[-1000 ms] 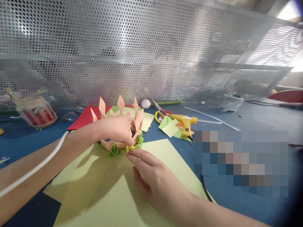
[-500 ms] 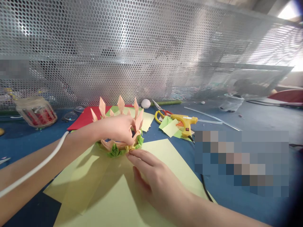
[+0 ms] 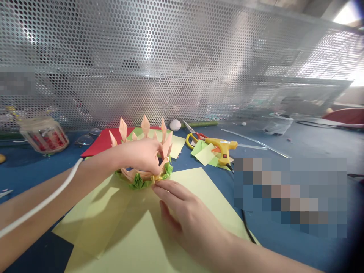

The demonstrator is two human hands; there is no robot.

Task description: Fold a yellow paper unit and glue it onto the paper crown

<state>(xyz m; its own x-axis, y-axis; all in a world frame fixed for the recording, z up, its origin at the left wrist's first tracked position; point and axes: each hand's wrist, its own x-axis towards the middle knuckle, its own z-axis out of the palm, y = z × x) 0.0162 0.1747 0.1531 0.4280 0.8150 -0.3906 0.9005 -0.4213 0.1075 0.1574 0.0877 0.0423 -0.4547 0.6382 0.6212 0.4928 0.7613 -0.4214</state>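
A ring-shaped paper crown (image 3: 145,126) stands on the pale yellow paper sheets (image 3: 127,227), with peach folded points around it and green folded frills (image 3: 138,182) at its base. Reaching over its near side, my left hand (image 3: 142,155) is closed on the crown's wall, its fingertips beside a small yellow folded piece (image 3: 156,178). From outside, the fingertips of my right hand (image 3: 187,212) touch that same piece. The right fingers are stretched out side by side, the thumb lower and apart from them. My left hand covers part of the ring.
Right of the crown lie a yellow glue gun (image 3: 223,146) with a black cord, scissors (image 3: 192,132) and green paper pieces (image 3: 205,154). A glass jar (image 3: 44,134) and red paper (image 3: 99,142) are at left. A perforated metal screen (image 3: 170,57) stands behind. Clear glue sticks (image 3: 256,141) lie farther right.
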